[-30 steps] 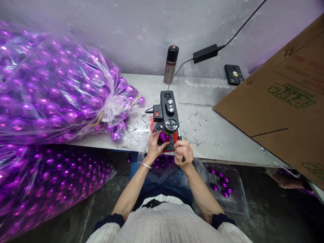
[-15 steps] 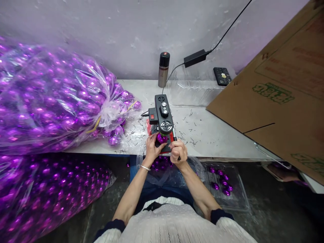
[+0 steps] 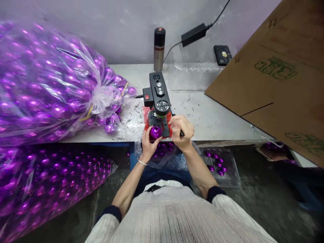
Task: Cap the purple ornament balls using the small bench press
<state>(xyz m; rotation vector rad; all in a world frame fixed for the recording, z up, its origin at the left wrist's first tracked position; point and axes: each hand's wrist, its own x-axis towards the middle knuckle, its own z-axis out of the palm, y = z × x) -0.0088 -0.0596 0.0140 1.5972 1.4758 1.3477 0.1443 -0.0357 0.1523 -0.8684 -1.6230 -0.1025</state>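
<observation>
The person's cream, open-knit sleeves [image 3: 105,225] come first. A clear, shallow plastic tray [image 3: 231,180] holds shiny purple balls [image 3: 221,172] below a pale bench [image 3: 217,126]. The left hand [image 3: 149,144] grips a glossy, faceted purple ball [image 3: 155,132] at the front of a flat black slotted plate [image 3: 165,131]; whether the two touch cannot be told. The right hand [image 3: 186,136] is closed around a black-tipped metal lever [image 3: 182,134], largely covered, beside a rounded black machine head [image 3: 159,92]. Left, a wrinkled, knotted clear bag [image 3: 103,99] is cut off; farther back, a metallic can's [image 3: 158,50] lettering is unreadable.
</observation>
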